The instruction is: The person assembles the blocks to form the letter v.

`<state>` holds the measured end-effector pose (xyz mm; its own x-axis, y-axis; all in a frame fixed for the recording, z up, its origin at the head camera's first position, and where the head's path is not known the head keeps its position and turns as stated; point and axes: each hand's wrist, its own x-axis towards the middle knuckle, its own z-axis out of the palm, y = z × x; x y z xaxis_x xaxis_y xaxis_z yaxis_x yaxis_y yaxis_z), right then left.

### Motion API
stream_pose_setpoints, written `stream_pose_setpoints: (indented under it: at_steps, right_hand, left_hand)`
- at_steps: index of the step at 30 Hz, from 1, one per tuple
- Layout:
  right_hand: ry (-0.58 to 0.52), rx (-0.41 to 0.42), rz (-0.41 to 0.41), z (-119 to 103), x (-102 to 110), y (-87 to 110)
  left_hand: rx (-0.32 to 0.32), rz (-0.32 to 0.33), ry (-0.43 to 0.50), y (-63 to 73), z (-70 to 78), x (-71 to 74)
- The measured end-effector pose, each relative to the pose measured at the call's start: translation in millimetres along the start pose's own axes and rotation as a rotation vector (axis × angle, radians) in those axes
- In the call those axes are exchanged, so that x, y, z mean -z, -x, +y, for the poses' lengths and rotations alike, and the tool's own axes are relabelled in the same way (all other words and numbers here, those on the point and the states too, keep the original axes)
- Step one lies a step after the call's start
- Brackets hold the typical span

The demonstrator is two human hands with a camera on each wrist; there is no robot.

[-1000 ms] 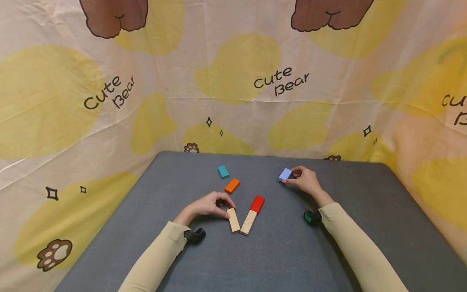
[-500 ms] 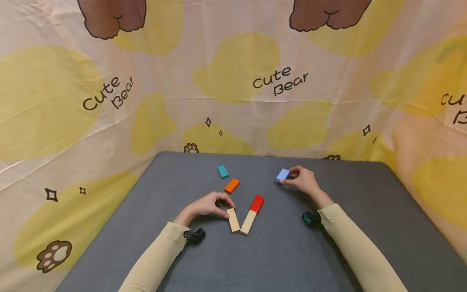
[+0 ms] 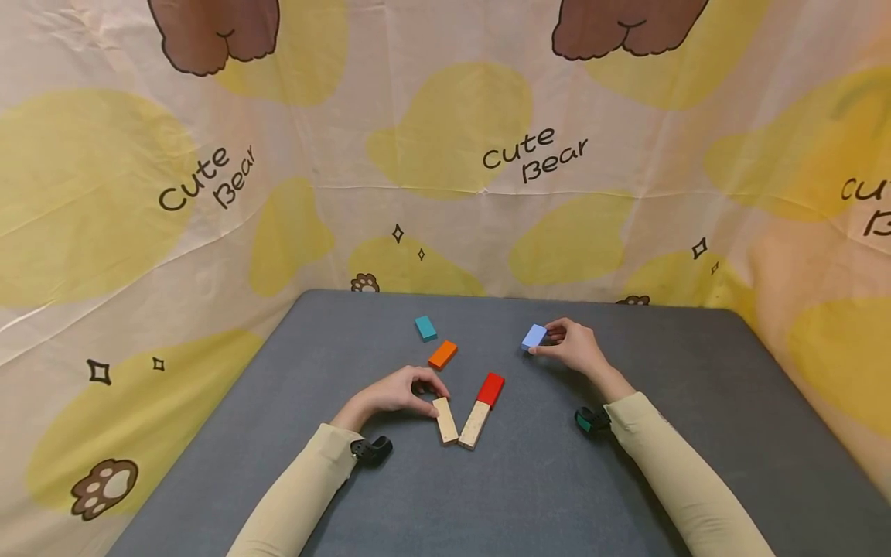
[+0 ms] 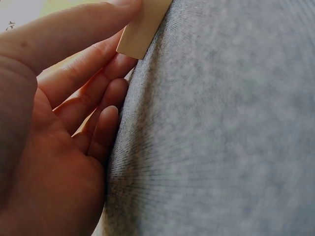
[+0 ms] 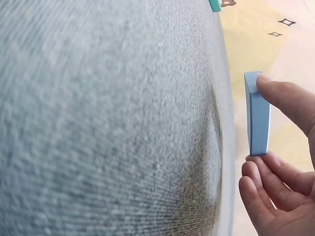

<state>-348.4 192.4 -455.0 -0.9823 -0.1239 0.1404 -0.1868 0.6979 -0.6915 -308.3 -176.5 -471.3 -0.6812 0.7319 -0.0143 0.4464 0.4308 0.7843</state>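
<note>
My left hand (image 3: 400,393) pinches the far end of a plain wooden block (image 3: 445,422) lying on the table; in the left wrist view the thumb presses on that block (image 4: 148,24). Its near end meets a second, speckled wooden block (image 3: 475,425), so the two form a V. A red block (image 3: 491,391) continues the right arm of the V, end to end. Farther back, my right hand (image 3: 579,350) holds a light blue block (image 3: 534,337) between thumb and fingertips. The right wrist view shows this blue block (image 5: 260,123) raised off the tabletop.
An orange block (image 3: 442,355) lies behind the V, and a teal block (image 3: 426,328) sits beyond it to the left. The grey table (image 3: 501,503) backs onto a printed cloth (image 3: 445,232), which also hangs along both sides.
My right hand has shifted slightly left with the blue block in its fingers. The left hand and the blocks on the table have stayed where they were.
</note>
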Motion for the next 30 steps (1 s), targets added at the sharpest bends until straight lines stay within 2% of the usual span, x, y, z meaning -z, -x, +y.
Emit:
stream_pose_setpoints:
  at_steps: [9,17,30]
  right_hand:
    - [0.009,0.024,-0.017,-6.3,-2.8,1.3]
    - [0.003,0.03,-0.026,-8.3,-7.9,4.5]
    - [0.001,0.042,-0.04,-14.6,-15.0,6.5]
  left_hand:
    - [0.018,-0.004,0.014,0.0,2.3,-0.3]
    - [0.017,-0.034,0.02,-0.8,5.0,0.7]
    - [0.01,-0.009,0.004,0.3,0.1,0.5]
